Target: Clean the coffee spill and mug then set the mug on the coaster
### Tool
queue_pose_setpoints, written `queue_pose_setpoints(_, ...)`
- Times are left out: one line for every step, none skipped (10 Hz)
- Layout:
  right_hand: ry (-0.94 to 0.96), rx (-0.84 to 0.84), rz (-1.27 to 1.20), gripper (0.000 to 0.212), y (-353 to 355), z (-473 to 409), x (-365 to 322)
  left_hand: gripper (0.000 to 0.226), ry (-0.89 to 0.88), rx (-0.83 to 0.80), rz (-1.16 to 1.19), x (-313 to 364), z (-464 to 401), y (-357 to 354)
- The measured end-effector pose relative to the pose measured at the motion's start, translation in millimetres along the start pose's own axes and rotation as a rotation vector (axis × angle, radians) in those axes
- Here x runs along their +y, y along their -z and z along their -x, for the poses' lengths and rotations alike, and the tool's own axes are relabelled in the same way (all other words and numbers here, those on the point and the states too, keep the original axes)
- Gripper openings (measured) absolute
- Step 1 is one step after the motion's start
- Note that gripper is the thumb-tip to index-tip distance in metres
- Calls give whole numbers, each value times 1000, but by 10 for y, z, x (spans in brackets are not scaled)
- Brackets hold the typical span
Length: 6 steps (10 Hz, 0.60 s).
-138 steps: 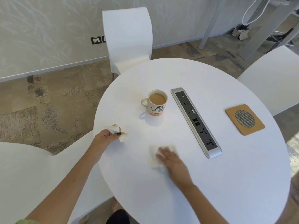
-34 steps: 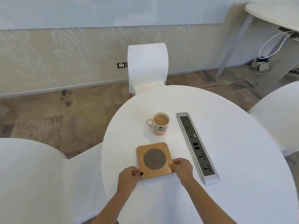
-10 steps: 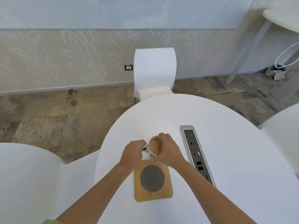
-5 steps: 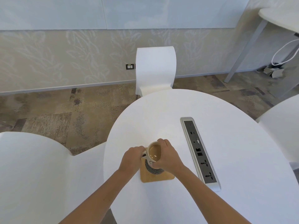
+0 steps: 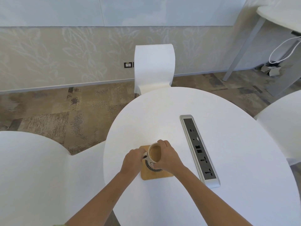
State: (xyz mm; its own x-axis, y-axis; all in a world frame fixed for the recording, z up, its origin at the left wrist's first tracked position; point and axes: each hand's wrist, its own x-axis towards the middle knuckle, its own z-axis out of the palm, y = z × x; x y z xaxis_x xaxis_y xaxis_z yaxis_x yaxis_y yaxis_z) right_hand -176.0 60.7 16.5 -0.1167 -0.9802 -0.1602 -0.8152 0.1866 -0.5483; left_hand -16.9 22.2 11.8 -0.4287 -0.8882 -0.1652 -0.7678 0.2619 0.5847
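Fingers of the right hand are wrapped round the far and right side of the mug, clamped on its wall, while the left hand pinches the handle on the mug's left side, its fingers closed on it. The mug stands upright over the coaster, above the woven round patch in the coaster's middle; whether its base already rests on the patch or hangs just above it cannot be told, since the hands hide the bottom. The coaster lies near the table's near-left edge, with the power strip set into the surface to its right, apart from it. As for progress, the bare white top shows no brown pool or stain anywhere in view, and the visible part of the mug's outside looks clean, so the wiping seems finished; no cloth or tissue is in sight. What is left, by my judgement, is only to settle the mug fully on the coaster and let go with both hands, gently, because the mug is nearly full of milky coffee and a jolt could slop it over again. Counted: one mug, one coaster, one power strip, one round table, two hands, and three white chairs round the table, one at the far edge, one at the left and one at the right.
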Motion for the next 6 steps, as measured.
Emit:
queue_pose_setpoints(-11,-3,-11,80,0,9,-19,21,-10,7,-12,-15,4,-7)
queue_pose_setpoints(-15,-11,-23,82,-5,18,-10,23,-25,16,-3,-22,8,-14)
queue_pose_setpoints(-15,-8,-39,83,0,29,-5,22,-38,15,-14,-24,24,-3)
queue_pose_setpoints(-25,-14,-79,87,-37,43,21,21,-59,7,-30,-63,14,-18)
queue_pose_setpoints(-55,-17,-155,96,-24,152,1,33,-111,-9,-34,-70,87,4)
queue_pose_setpoints(-32,54,-204,107,-53,264,51,50,-254,151,-24,-123,165,-34)
